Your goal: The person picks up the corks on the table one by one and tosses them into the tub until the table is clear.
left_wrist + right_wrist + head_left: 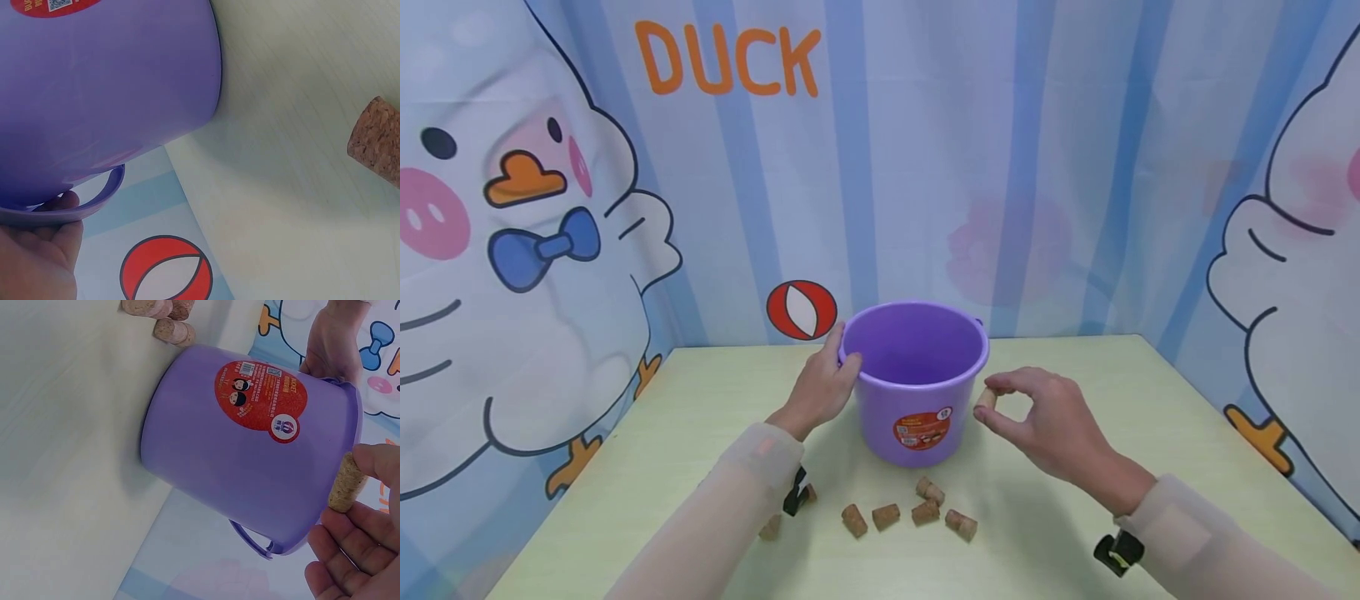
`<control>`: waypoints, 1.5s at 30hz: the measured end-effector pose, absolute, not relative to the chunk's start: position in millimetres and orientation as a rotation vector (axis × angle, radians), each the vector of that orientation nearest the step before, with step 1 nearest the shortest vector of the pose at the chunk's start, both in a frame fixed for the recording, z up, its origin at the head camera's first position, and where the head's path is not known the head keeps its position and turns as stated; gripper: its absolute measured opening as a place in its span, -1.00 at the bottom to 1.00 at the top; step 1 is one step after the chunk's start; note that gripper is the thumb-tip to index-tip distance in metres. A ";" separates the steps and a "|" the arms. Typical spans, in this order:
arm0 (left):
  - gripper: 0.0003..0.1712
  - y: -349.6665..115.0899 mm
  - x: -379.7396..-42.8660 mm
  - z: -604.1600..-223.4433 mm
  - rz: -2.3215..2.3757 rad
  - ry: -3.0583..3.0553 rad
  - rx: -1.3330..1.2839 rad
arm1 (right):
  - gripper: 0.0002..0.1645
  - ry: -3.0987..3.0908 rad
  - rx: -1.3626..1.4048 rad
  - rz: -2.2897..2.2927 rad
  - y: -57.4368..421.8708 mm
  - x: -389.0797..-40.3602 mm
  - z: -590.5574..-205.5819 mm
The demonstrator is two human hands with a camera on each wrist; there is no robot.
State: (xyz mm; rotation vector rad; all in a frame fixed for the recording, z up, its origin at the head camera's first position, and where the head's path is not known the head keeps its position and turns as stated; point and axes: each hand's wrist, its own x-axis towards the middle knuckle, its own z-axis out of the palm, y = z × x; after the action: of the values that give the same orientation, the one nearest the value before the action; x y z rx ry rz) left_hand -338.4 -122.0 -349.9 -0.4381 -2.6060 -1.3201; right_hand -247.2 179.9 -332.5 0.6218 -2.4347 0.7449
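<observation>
One purple bucket (880, 425), upright at the middle of the table (700, 400), and two hands on the job! The left hand (820, 387) grips the rim at the bucket's left side, thumb hooked over the edge. Across to the right, the right hand (1052, 417) pinches exactly one cork (987, 400) between thumb and fingers, just outside the bucket's right wall, a little below the rim; whether it touches the bucket, I can't tell.

Now the count on the table: seven loose corks (886, 516), all on the near side. Five lie scattered in front of the bucket, one of them farther back; two more sit to the left by the left sleeve (730, 500), one partly behind a black wrist device (795, 496). Eight corks visible altogether! One red sticker (922, 431) faces near, and on the far backdrop (925, 167), one red-and-white ball (802, 310).
</observation>
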 end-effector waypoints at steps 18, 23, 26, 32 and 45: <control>-0.18 -121.7 -338.7 -350.3 -1.329 -2.604 -0.423 | -0.60 -2.368 0.610 0.789 175.7 -255.0 -320.3; -0.18 -121.3 -338.8 -349.8 -1.325 -2.604 -0.427 | -0.58 -2.343 0.613 0.792 174.8 -257.5 -319.7; -0.17 -121.3 -338.7 -349.4 -1.321 -2.608 -0.427 | -0.56 -2.332 0.613 0.786 174.4 -259.1 -319.4; -0.18 -122.0 -339.3 -350.2 -1.316 -2.607 -0.425 | -0.57 -2.351 0.592 0.792 171.1 -262.6 -318.2; -0.16 -122.3 -338.3 -350.8 -1.308 -2.602 -0.437 | -0.66 -2.358 0.584 0.797 163.8 -267.0 -310.7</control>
State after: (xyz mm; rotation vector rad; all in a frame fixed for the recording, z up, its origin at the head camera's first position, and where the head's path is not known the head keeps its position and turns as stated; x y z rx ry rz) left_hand -338.3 -122.3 -350.8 -0.4367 -2.6021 -1.3081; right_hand -267.0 163.8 -310.7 0.5835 -2.3585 0.7975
